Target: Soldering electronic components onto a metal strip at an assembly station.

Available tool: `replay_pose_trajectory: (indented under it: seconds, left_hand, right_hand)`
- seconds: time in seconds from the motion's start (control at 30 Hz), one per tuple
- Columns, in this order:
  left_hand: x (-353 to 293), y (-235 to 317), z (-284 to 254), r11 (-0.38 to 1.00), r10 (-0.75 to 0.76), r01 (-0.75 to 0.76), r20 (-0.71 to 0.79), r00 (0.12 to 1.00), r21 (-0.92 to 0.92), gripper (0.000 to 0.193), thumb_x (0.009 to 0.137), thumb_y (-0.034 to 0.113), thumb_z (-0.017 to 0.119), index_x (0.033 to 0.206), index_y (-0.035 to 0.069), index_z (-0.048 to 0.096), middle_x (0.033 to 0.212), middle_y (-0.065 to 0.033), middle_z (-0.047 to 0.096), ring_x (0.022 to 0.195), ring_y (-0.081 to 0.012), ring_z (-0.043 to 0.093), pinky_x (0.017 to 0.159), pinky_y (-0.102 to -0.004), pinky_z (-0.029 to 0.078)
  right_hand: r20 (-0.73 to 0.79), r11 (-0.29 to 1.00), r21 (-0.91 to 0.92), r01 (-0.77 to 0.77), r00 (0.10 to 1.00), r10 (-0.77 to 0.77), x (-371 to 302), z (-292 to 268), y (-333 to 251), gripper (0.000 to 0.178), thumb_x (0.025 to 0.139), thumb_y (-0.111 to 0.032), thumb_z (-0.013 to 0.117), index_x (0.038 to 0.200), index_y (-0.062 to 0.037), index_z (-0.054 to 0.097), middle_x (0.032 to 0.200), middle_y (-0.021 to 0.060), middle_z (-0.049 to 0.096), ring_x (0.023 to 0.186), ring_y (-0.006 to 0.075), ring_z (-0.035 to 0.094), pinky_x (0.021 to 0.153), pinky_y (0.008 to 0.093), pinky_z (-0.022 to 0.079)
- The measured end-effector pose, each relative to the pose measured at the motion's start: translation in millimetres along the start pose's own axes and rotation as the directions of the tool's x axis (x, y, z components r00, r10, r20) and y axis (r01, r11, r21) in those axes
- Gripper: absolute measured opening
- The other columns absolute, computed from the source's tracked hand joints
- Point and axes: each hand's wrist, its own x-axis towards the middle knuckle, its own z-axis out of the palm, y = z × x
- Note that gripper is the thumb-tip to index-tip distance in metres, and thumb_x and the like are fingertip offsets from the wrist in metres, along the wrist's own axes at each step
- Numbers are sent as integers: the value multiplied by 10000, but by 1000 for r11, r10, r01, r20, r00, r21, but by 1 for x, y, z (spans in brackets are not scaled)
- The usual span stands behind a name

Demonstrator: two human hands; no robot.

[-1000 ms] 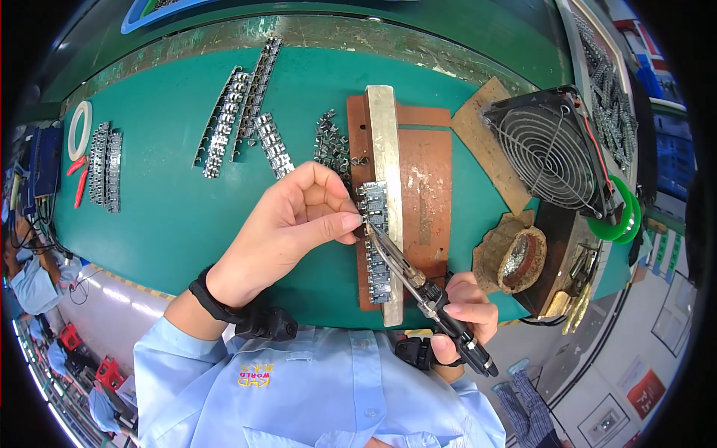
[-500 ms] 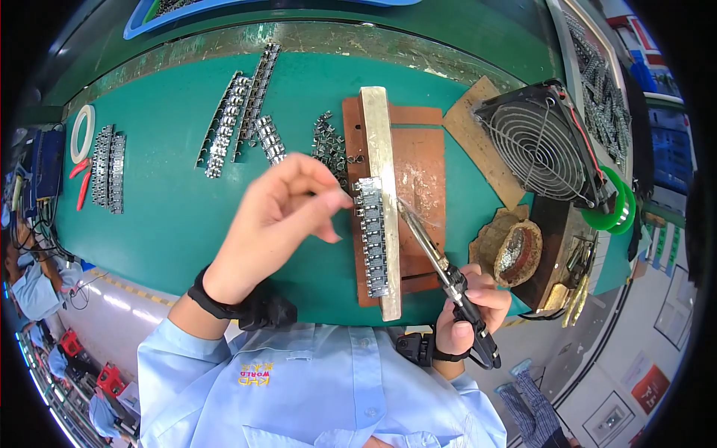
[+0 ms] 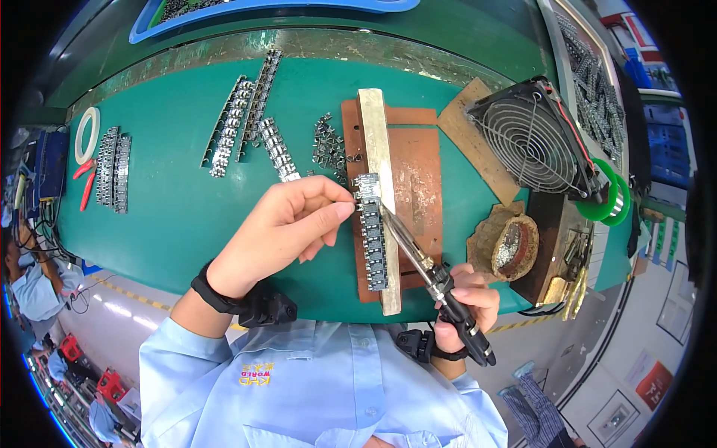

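My right hand (image 3: pixel 469 302) grips a soldering iron (image 3: pixel 422 261) by its black handle, its metal tip slanting up to a strip of small dark components (image 3: pixel 375 250). The strip lies lengthwise along the left side of a pale metal bar (image 3: pixel 378 142), which rests on a brown board (image 3: pixel 418 175). At the strip's left edge, near its far end, my left hand (image 3: pixel 280 228) is closed with thumb and forefinger pinched together. Whatever sits between those fingertips is too small to make out. Small loose metal clips (image 3: pixel 327 145) are heaped just beyond this hand.
Metal part strips (image 3: pixel 231 127) lie at far left, others (image 3: pixel 113 168) beside red-handled pliers (image 3: pixel 87 185) and a tape roll (image 3: pixel 87 134). To the right stand a fan (image 3: pixel 526 138), a green solder spool (image 3: pixel 614 193) and a round dish (image 3: pixel 515 249). A blue tray (image 3: pixel 276 10) sits at the back.
The iron's tip has moved left from the bar to the component strip. My left hand has shifted slightly right and down, its fingertips now pinched at the strip's edge.
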Motion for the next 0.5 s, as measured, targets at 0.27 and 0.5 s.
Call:
replay_pose_trajectory:
  seconds: [0.27, 0.5]
  left_hand:
    - [11, -6, -6, 1000, 27, -27, 26, 999, -9, 139, 883, 160, 515, 913, 28, 542, 664, 15, 525, 530, -28, 461, 461, -169, 374]
    - [15, -8, -7, 998, 53, -52, 33, 998, -32, 136, 886, 149, 506, 912, 20, 541, 706, 3, 537, 561, -40, 488, 494, -184, 409]
  right_hand:
    - [-459, 915, -395, -85, 881, -116, -53, -5, -11, 371, 754, -274, 665, 966, -60, 449, 773, 52, 457, 679, 139, 439, 609, 285, 370]
    - [-661, 910, -256, -327, 746, 81, -52, -2, -11, 458, 737, -268, 680, 1064, -46, 448, 843, 73, 457, 741, 150, 444, 622, 289, 375]
